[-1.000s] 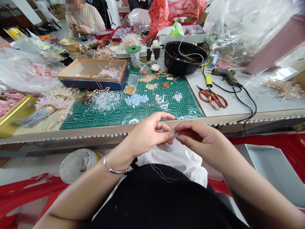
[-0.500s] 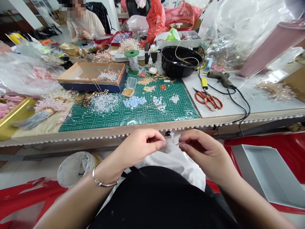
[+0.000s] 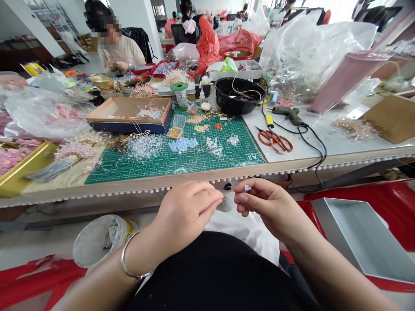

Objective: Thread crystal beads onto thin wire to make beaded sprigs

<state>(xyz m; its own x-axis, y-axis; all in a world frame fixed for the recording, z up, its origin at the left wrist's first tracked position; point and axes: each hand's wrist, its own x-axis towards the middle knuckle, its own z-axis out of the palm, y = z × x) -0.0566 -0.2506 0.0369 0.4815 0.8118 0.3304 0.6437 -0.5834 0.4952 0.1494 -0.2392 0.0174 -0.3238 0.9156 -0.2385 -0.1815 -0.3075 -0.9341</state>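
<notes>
Both hands are held over the lap, just below the table edge. My left hand [image 3: 189, 207] is closed, thumb and fingers pressed together; anything between them is too small to make out. To its right my right hand [image 3: 262, 198] is pinched on a small pale blue piece [image 3: 247, 188] that shows at its fingertips. A gap separates the two hands. On the green cutting mat [image 3: 152, 166] beyond them lie clear beads [image 3: 147, 147], blue petal pieces [image 3: 183, 144], whitish pieces [image 3: 214, 147] and orange beads [image 3: 218, 126].
Orange-handled scissors [image 3: 275, 141] and a glue gun [image 3: 288, 114] lie on the right. Behind the mat stand a shallow box [image 3: 129, 125] and a black basin [image 3: 238, 97]. A bin [image 3: 99, 244] is at lower left, a grey box [image 3: 363, 235] at lower right. Another person sits at back left.
The clear beaded strand that hung between my hands no longer shows there. My left hand has turned with its back upward. The blue piece at my right fingertips is more visible. The view has shifted.
</notes>
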